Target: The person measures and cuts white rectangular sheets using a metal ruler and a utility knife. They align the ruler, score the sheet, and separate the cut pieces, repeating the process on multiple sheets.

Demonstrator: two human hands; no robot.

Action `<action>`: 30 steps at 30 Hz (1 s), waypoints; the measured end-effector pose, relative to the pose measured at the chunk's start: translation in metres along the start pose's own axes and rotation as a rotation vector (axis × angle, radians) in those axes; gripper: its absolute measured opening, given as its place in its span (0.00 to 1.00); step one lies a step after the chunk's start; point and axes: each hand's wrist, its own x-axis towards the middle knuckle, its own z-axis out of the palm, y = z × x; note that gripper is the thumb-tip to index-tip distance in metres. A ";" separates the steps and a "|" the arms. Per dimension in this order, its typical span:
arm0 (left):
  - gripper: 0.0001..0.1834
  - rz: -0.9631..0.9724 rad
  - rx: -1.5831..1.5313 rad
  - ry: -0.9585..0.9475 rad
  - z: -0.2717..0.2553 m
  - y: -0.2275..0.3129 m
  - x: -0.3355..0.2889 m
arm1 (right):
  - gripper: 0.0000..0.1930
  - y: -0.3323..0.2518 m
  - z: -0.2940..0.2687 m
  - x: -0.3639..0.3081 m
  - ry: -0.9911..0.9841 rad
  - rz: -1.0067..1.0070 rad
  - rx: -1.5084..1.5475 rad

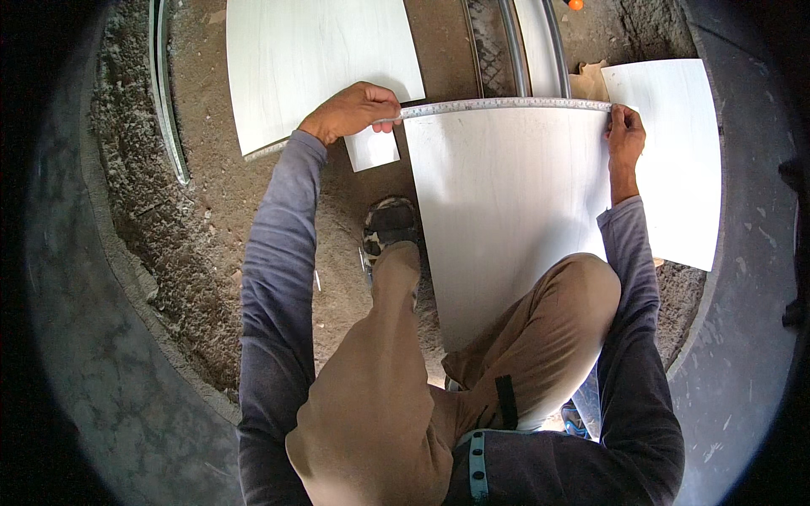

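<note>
A pale white board (498, 194) with a faint wood grain lies in front of me, partly under my bent right leg. Along its far edge stretches a thin measuring tape (506, 104) with fine markings. My left hand (364, 111) is closed on the tape's left end, just beyond the board's far left corner. At the far right corner, my right hand (625, 139) pinches the other end of the tape against the board's edge. A small white offcut (373, 150) lies on the ground just below my left hand.
Another white panel (312, 67) lies at the far left, and one more (675, 160) at the right. Metal tubes (513, 51) run away at the top. A metal rail (164, 101) lies far left on the dirt floor (202, 253). My shoe (390, 221) stands beside the board.
</note>
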 end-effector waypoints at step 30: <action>0.16 -0.026 -0.008 0.009 0.001 0.005 0.002 | 0.12 0.004 -0.001 0.002 0.001 -0.018 -0.008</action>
